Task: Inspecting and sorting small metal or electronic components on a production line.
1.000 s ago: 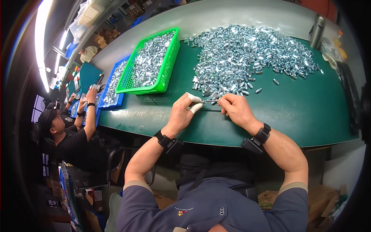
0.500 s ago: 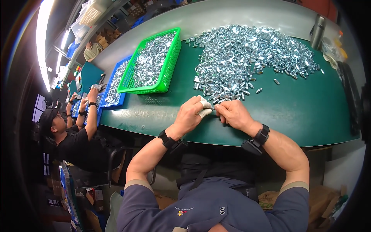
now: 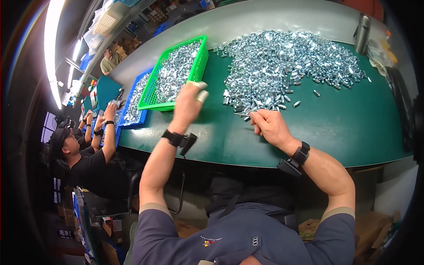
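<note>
My left hand (image 3: 188, 105) is over the near right corner of the green plastic basket (image 3: 201, 66), which is filled with small shiny metal pieces (image 3: 174, 70). White covers wrap its thumb and a fingertip, which stand apart, with no piece visible between them; its other fingers are partly hidden. Close to the near edge of a large heap of similar metal pieces (image 3: 265, 66), my right hand (image 3: 271, 126) pinches a thin metal rod (image 3: 241, 115). The rod points left from the fingertips, above the green tabletop (image 3: 229, 145).
Left of the basket stands a blue tray (image 3: 142, 117) of metal pieces. A steel flask (image 3: 363, 35) and a plastic bag (image 3: 377, 55) are at the far right. Along the left, a co-worker in black (image 3: 90, 165) works at the same bench. Stray pieces (image 3: 296, 104) lie beside the heap.
My left hand has parted from the right and moved left and away from me to the basket's corner. My right hand stays nearly in place, its rod now plainly visible.
</note>
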{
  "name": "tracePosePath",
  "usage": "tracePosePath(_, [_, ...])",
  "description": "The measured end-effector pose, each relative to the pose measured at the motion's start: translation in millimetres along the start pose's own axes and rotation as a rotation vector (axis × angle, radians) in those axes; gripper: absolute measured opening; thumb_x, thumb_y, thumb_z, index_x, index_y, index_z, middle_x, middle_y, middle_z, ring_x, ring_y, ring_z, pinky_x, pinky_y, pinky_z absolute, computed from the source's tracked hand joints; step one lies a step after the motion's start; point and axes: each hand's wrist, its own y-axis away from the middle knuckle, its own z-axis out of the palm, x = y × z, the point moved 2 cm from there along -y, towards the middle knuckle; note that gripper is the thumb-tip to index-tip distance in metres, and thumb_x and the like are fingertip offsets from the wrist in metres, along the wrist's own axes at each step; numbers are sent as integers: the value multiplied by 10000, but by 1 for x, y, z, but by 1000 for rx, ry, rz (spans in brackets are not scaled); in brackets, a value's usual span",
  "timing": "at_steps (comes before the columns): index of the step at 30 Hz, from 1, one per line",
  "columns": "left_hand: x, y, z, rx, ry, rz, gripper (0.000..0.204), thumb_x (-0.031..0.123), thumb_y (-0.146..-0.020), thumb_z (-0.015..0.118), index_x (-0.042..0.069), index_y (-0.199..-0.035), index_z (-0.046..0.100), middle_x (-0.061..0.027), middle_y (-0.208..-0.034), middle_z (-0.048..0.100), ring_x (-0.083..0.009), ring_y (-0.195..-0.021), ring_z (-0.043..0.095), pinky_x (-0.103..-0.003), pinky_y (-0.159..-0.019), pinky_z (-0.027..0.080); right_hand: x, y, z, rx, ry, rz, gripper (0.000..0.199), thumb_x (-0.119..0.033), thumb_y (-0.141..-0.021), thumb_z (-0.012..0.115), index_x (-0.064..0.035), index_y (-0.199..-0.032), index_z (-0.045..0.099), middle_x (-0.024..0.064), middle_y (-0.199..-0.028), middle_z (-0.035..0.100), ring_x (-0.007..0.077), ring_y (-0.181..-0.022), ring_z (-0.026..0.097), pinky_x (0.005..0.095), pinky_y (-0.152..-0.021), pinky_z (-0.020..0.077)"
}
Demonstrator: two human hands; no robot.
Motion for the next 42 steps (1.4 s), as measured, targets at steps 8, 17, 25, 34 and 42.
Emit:
tracePosePath(8, [15, 27, 64, -188, 83, -132, 204, 119, -891, 772, 34, -1070, 719, -140, -1006, 681, -309, -990, 669, -397, -873, 535, 2, 0, 0, 1, 40, 48, 396, -301, -1056, 581, -17, -806, 699, 44, -596, 656, 115, -542, 592, 308, -539, 457])
tracePosePath(17, [50, 59, 43, -181, 445, -201, 181, -17, -859, 771, 3, -1023, 697, -101, -959, 673, -250, -923, 687, -341, -802, 547, 0, 2, 0, -27, 95, 25, 367, -286, -1036, 601, -12, -811, 695, 59, -608, 666, 137, -546, 610, 322, -548, 470])
tracePosePath(25, [74, 59, 24, -66, 528, -40, 206, 0, -821, 800, 57, -1000, 714, -84, -939, 665, -279, -889, 661, -378, -784, 541, 2, -2, 4, -78, 136, -8, 332, -252, -1029, 595, -5, -833, 699, 49, -612, 662, 126, -552, 604, 310, -548, 466])
tracePosePath(34, [84, 64, 25, -145, 460, 58, 166, 25, -851, 784, 46, -999, 712, -102, -953, 660, -304, -928, 646, -392, -812, 532, 3, 4, 6, -195, 255, 54, 371, -277, -1019, 591, -5, -794, 705, 60, -609, 669, 135, -539, 609, 315, -538, 468])
tracePosePath(42, [89, 67, 27, -213, 550, 32, 144, 58, -871, 774, 56, -995, 703, -92, -937, 645, -309, -929, 632, -407, -811, 518, 10, 0, 1, -235, 153, 235, 428, -326, -1049, 589, -9, -789, 710, 42, -599, 662, 107, -518, 589, 286, -509, 452])
